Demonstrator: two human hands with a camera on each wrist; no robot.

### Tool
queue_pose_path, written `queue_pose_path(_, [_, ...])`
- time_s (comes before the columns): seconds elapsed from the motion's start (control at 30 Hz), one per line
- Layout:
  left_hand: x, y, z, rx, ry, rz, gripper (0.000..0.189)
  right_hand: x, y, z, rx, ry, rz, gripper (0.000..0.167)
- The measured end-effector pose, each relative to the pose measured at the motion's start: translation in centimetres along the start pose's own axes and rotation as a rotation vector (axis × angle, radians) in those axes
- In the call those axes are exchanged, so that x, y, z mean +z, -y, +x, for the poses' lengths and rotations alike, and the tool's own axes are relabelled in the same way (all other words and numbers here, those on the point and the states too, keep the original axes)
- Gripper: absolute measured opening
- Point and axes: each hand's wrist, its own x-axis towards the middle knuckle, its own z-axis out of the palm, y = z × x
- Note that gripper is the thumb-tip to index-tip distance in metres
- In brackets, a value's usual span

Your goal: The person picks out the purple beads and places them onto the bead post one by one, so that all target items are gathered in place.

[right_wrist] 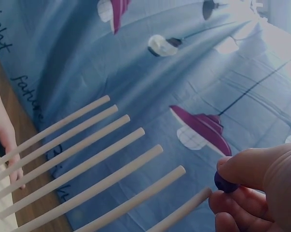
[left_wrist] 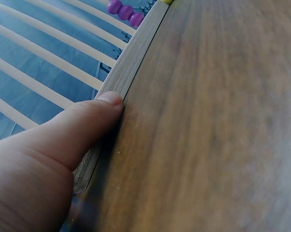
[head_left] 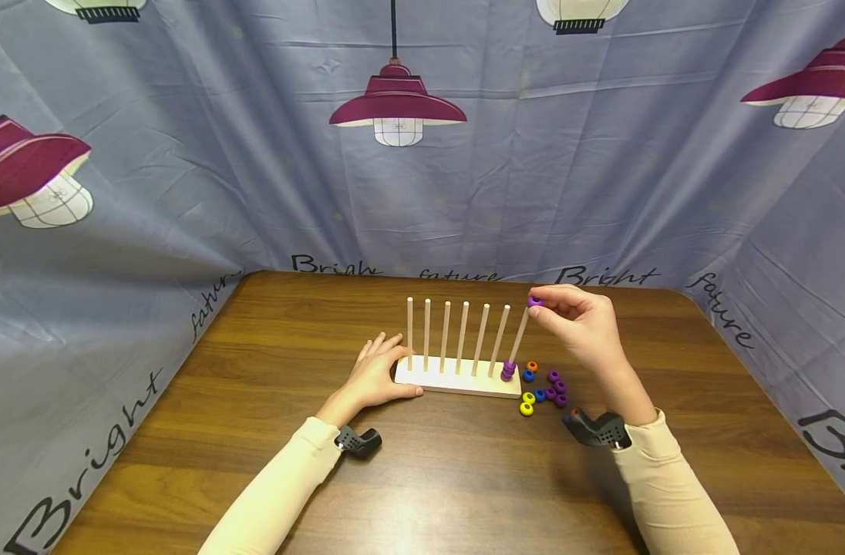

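A pale wooden board (head_left: 457, 379) with a row of several upright pegs stands on the table. Purple beads (head_left: 508, 371) are stacked low on its rightmost peg; in the left wrist view three purple beads (left_wrist: 125, 12) show there. My left hand (head_left: 377, 376) holds the board's left end, its thumb (left_wrist: 94, 116) along the front edge and the other fingers spread behind. Between thumb and fingertips my right hand (head_left: 584, 322) pinches a purple bead (right_wrist: 224, 183), right at the top of the rightmost peg (right_wrist: 186, 211).
Loose beads lie right of the board: an orange bead (head_left: 531, 366), blue beads (head_left: 528, 376), yellow beads (head_left: 526, 409) and several purple beads (head_left: 560, 387). The wooden table (head_left: 436, 470) backs onto a printed grey-blue curtain (head_left: 422, 208).
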Motion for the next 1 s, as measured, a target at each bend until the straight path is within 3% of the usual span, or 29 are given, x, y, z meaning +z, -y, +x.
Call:
queue_pose_path(0.43, [0.04,-0.01,-0.01,0.003,0.000,0.000,0.068,0.31,-0.24,0.06,0.018,0.012,-0.028,0.019])
queue_pose_path(1.0, [0.16,0.04,-0.04,0.007,-0.005,0.000,0.068,0.36,-0.81,-0.45,0.036,0.063,-0.148,0.018])
